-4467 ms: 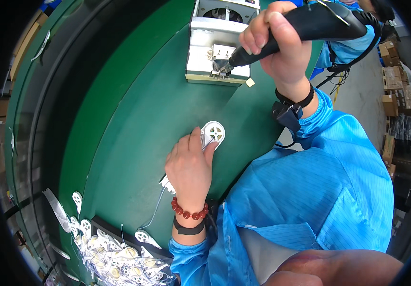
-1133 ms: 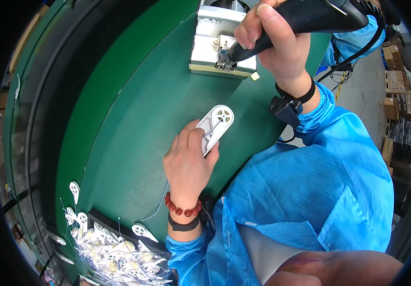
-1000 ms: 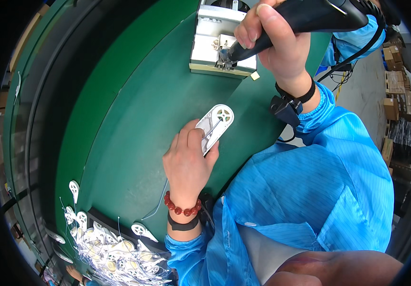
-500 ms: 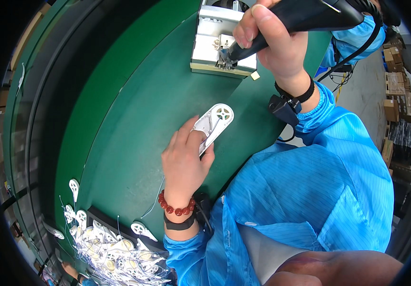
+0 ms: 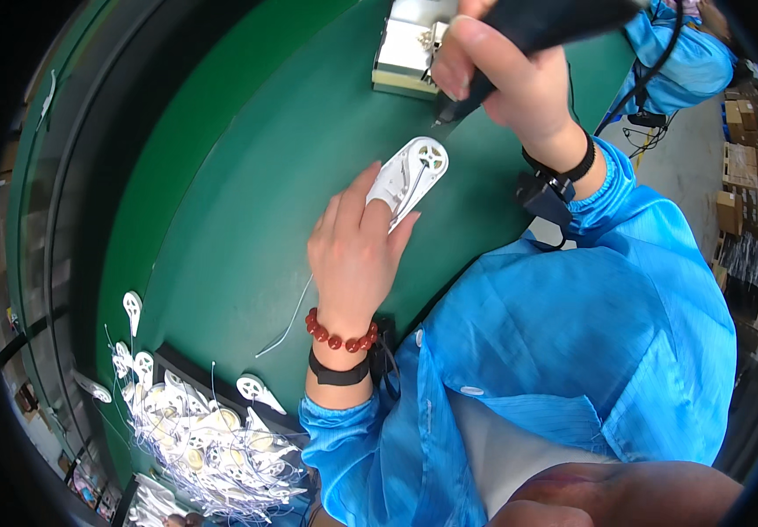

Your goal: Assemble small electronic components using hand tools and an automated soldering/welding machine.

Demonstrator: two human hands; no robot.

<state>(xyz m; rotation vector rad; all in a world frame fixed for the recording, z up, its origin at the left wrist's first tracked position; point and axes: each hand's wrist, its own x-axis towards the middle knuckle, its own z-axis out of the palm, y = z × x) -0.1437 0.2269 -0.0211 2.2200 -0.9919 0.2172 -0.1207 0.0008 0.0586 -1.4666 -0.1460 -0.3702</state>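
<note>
With our left hand (image 5: 353, 250), we held a long white part (image 5: 405, 180) on the green table (image 5: 238, 237). Our right hand (image 5: 524, 92) gripped a black tool (image 5: 555, 25), its tip near the part. Brown boxes (image 5: 729, 211) were piled off to the right.

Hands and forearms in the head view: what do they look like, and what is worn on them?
The left hand is ungloved, with a red bead bracelet and a black band at its wrist. The right hand, also ungloved, has a black strap with a boxy black device. Both sleeves are shiny blue, the right one gathered at the wrist.
</note>
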